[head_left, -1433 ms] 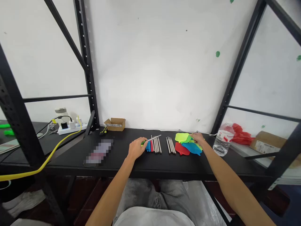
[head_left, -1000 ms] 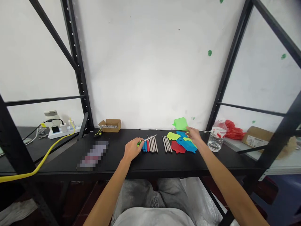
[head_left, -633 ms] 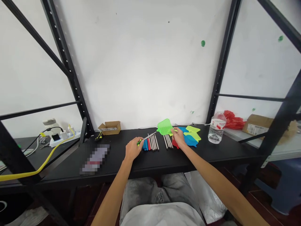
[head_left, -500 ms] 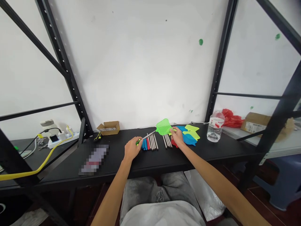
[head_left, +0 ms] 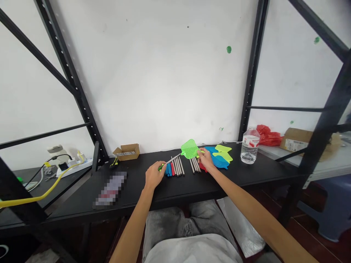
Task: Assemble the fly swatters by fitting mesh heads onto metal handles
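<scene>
The green swatter head (head_left: pixel 190 149) was held up just above the black table (head_left: pixel 175 186), tilted, a little behind the rows of loose rods. The right hand (head_left: pixel 205 159) had it pinched at its near edge, fingers closed on the mesh. From the other side a thin metal rod (head_left: pixel 172 160) ran up at a slant toward the head's neck, its green grip closed in the left hand (head_left: pixel 154 174), which rested low on the tabletop.

From where I stood, the rod's tip met the head at its narrow socket end, though whether it was already seated or only touching was too small to make out.

To do this joining well, I judged that the head should be kept steady and in line with the rod, so the tip would go straight into the socket and not skid off the soft mesh. The left hand would do best to push along the rod's own line, not upward, since a thin rod bends easily. A firmer hold nearer the socket would probably help the right hand resist the push.

Directly under the pair lay the bundle of coloured-handled rods (head_left: pixel 172 169) and, just beside it, a second bundle of plain rods (head_left: pixel 194 165). Further right were the spare heads (head_left: pixel 219 157) in blue, yellow-green and red, overlapping in a loose pile. A water bottle (head_left: pixel 249 145) stood well apart to the right, and a small cardboard box (head_left: pixel 126 151) sat near the wall on the left.
</scene>
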Tool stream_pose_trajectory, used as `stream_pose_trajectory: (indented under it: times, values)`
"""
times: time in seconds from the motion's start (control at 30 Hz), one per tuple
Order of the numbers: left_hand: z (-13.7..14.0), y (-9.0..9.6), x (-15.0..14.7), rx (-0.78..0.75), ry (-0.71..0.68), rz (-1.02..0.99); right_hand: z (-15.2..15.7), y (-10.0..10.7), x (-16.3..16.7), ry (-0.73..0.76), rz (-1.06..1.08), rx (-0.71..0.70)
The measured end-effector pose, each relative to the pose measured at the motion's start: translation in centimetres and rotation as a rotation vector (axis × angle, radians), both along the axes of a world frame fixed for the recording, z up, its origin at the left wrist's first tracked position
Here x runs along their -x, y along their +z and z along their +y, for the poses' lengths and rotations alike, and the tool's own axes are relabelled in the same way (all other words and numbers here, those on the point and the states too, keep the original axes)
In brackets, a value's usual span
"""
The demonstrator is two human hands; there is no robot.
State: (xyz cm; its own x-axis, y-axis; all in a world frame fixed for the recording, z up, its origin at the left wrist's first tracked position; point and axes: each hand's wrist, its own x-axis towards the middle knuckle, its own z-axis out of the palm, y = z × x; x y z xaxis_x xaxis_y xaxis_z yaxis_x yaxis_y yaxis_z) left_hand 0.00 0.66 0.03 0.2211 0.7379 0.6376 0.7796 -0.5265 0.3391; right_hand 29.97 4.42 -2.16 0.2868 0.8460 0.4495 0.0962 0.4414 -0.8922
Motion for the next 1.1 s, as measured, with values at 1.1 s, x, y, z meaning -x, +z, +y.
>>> stream_pose_trajectory:
  times: [1.1]
  values:
    - [0.0,0.0,0.0,0.025,-0.006,0.018,-1.8,1.0,0.6,0.148,-0.136,-0.064]
